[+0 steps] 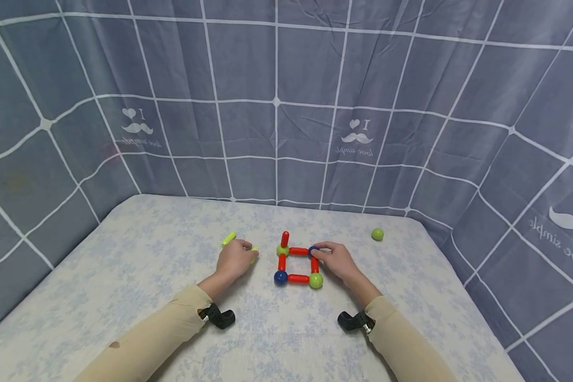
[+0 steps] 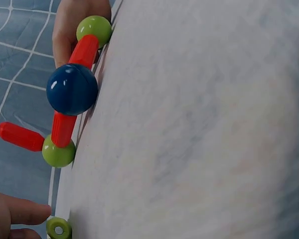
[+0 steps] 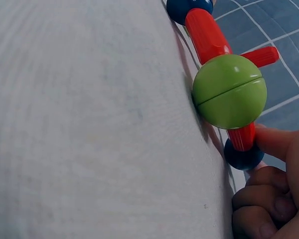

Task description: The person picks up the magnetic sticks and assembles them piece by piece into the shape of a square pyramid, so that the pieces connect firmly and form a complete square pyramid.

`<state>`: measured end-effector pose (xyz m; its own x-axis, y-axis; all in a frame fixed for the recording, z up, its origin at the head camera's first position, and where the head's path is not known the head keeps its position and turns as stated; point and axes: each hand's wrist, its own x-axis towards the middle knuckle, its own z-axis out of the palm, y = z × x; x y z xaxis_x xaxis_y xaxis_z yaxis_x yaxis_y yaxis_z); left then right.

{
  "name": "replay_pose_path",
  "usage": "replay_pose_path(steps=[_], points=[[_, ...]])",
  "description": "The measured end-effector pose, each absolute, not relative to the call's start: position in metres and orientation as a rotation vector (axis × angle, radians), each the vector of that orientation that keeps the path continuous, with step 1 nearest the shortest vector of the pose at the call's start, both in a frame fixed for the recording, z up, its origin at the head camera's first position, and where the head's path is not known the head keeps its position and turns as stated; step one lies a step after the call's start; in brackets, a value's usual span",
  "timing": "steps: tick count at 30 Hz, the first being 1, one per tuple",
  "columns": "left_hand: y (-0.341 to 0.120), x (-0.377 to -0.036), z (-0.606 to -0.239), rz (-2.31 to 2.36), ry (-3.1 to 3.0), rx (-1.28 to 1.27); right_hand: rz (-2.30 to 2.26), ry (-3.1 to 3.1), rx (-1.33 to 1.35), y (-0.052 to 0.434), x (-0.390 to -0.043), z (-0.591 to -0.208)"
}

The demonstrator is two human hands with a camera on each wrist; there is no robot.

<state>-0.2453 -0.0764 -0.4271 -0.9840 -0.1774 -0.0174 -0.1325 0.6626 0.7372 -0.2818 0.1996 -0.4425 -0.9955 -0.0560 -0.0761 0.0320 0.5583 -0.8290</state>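
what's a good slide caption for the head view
Right hand pinches a blue ball on a red-stick square; left hand holds a yellow-green stick.

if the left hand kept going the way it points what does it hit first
Probably the green ball at the red-stick square's near corner: the left hand points right toward it, apart from it, though depth is unclear.

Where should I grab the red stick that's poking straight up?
Probably pinch the red stick around its upper half, coming down from above. It stands upright on the green ball at the square's far left corner, with its top free, so your fingers needn't bump the flat sticks below.
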Motion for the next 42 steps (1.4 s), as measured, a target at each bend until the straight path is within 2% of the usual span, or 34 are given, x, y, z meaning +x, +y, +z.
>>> replay_pose_path(steps=[16, 35, 42], points=[[-0.079, -0.249, -0.427, -1.216, -2.835, 0.287, -1.453, 2.698, -0.017, 0.196, -0.280, -0.443], [-0.065, -0.240, -0.417, -1.834, -2.522, 0.264, -1.480, 2.689, -0.021, 0.197, -0.279, -0.444], [-0.059, -0.234, -0.418, -1.902, -2.508, 0.244, -1.469, 2.698, -0.010, 0.196, -0.280, -0.446]])
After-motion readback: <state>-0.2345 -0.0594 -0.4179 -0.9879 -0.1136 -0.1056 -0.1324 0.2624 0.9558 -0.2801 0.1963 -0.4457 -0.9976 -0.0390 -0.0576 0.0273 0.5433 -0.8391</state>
